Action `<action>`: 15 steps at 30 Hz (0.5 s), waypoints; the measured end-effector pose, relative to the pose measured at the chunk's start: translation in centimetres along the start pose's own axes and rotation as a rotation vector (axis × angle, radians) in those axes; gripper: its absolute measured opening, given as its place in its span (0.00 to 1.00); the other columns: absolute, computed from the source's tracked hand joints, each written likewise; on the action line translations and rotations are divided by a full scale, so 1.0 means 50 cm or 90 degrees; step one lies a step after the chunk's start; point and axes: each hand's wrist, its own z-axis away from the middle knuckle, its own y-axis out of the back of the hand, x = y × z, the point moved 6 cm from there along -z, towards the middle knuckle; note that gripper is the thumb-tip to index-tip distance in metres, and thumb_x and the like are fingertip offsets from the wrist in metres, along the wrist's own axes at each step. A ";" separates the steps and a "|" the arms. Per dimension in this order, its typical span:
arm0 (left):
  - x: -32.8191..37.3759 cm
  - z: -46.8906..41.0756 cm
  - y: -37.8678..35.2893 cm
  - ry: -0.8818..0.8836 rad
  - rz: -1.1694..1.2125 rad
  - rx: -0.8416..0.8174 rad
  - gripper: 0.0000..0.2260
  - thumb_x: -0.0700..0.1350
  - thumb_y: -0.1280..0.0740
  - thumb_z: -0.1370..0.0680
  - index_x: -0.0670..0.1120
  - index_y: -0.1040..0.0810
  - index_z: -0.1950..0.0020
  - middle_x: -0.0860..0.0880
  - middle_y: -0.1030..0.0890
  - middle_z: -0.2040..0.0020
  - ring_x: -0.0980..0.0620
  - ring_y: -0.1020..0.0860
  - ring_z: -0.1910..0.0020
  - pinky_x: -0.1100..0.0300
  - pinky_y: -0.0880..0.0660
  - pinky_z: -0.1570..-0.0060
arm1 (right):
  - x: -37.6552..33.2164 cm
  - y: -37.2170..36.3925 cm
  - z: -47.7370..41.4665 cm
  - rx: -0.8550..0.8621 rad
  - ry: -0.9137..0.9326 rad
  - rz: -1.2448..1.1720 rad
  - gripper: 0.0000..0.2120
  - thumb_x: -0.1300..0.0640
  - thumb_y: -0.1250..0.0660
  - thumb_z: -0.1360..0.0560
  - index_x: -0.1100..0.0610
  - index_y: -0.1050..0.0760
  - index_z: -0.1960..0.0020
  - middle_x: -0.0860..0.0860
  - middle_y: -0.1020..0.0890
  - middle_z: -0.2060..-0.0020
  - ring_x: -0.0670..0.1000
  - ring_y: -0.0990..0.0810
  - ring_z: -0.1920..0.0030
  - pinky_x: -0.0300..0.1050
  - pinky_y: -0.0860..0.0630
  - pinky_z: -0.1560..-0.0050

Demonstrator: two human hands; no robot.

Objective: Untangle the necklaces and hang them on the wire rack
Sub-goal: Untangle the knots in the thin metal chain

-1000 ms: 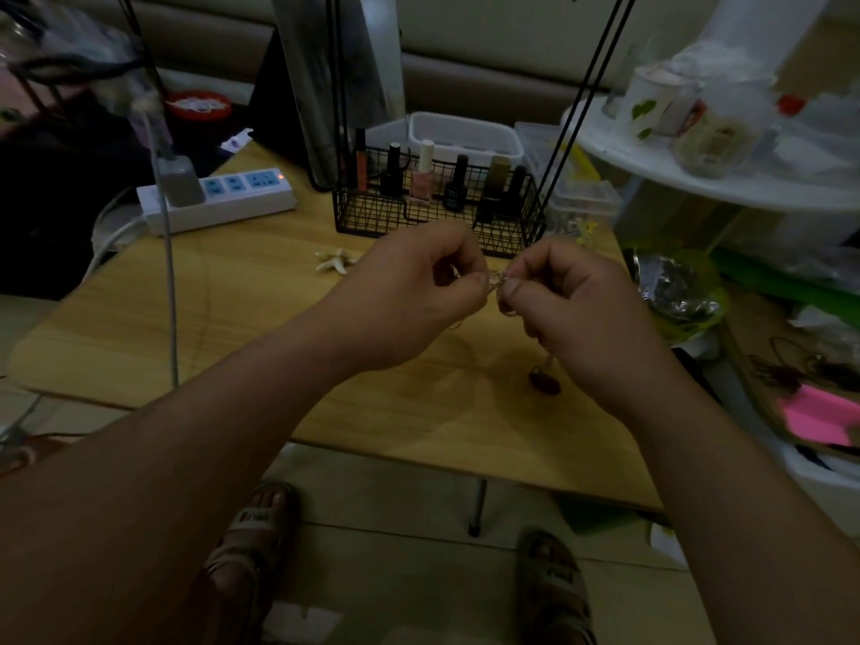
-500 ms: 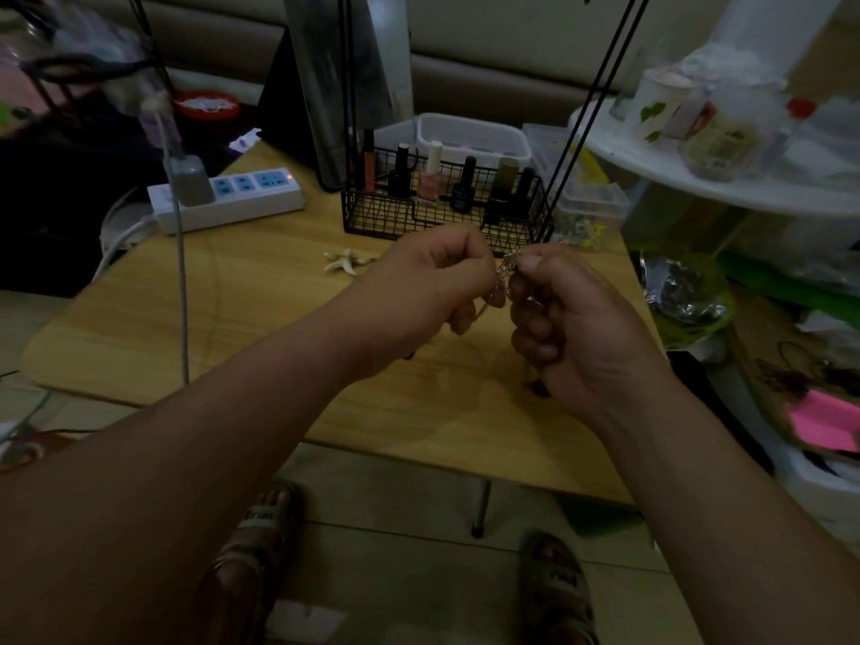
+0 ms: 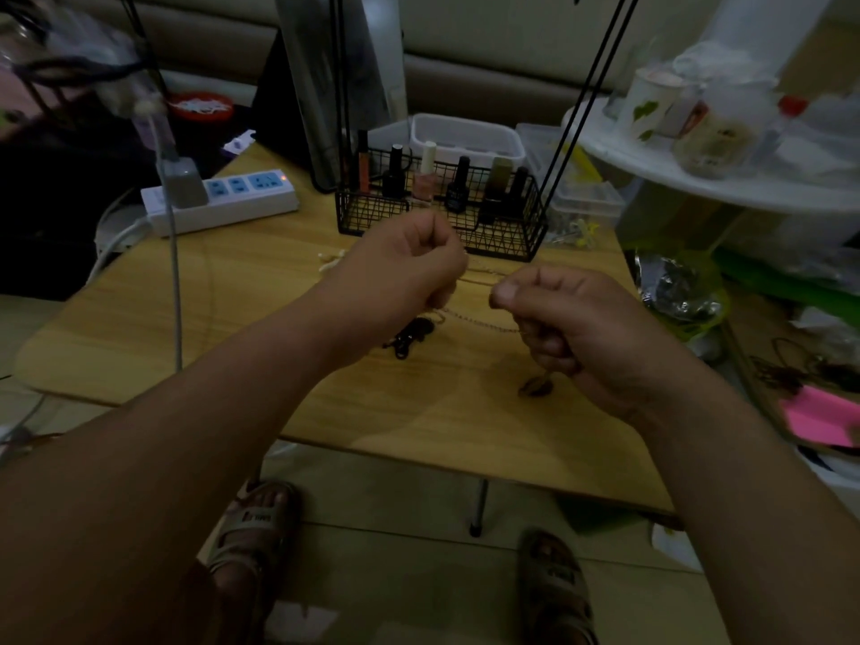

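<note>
A person's left hand and right hand are held apart above a pale wooden tabletop, with a thin gold-coloured necklace chain stretched between them. Each grip is closed on the chain: the left pinches one end with fingers curled into the palm, and the right pinches the other between thumb and forefinger. A second strand of the chain sags lower between the two hands. A small dark oval pendant hangs beneath the right hand, close to the tabletop; whether it touches the wood cannot be told. A dark tangled piece of jewellery lies on the tabletop just near of the left hand. At the far side stands a black wire-mesh basket holding upright nail polish bottles, with the thin black rods of the wire rack rising from it. A white power strip with blue sockets sits at the far left of the tabletop.
</note>
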 end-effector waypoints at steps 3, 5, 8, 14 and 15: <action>-0.008 0.000 -0.007 0.049 -0.032 -0.069 0.06 0.44 0.33 0.17 0.43 0.20 0.45 0.50 0.24 0.65 0.56 0.28 0.67 0.64 0.30 0.67 | -0.011 0.018 -0.001 0.040 0.027 -0.059 0.07 0.56 0.34 0.18 0.57 0.19 0.52 0.48 0.33 0.71 0.46 0.39 0.73 0.37 0.43 0.75; -0.010 0.003 -0.017 0.073 -0.048 -0.129 0.07 0.45 0.33 0.17 0.45 0.16 0.45 0.52 0.23 0.64 0.57 0.29 0.68 0.64 0.31 0.68 | -0.019 0.028 -0.003 0.061 0.040 -0.117 0.09 0.55 0.36 0.17 0.57 0.20 0.51 0.48 0.34 0.71 0.46 0.40 0.74 0.38 0.45 0.76; -0.010 0.009 -0.031 0.065 -0.080 -0.187 0.08 0.43 0.34 0.18 0.46 0.15 0.52 0.53 0.23 0.64 0.55 0.31 0.68 0.60 0.33 0.67 | -0.026 0.042 -0.004 0.105 0.057 -0.173 0.09 0.55 0.37 0.16 0.57 0.20 0.51 0.48 0.35 0.72 0.45 0.41 0.75 0.38 0.46 0.76; -0.004 0.007 -0.023 0.085 0.080 -0.153 0.07 0.42 0.34 0.17 0.44 0.20 0.53 0.49 0.16 0.56 0.52 0.21 0.61 0.58 0.24 0.63 | -0.017 0.065 -0.008 0.159 0.044 -0.195 0.08 0.54 0.36 0.16 0.56 0.22 0.50 0.47 0.36 0.73 0.44 0.41 0.75 0.37 0.46 0.78; -0.004 0.004 -0.020 0.085 0.113 -0.145 0.08 0.44 0.34 0.17 0.45 0.20 0.55 0.49 0.16 0.54 0.50 0.20 0.56 0.55 0.20 0.55 | -0.014 0.067 -0.008 0.162 0.039 -0.193 0.08 0.54 0.36 0.16 0.56 0.22 0.51 0.47 0.36 0.73 0.44 0.41 0.76 0.37 0.46 0.78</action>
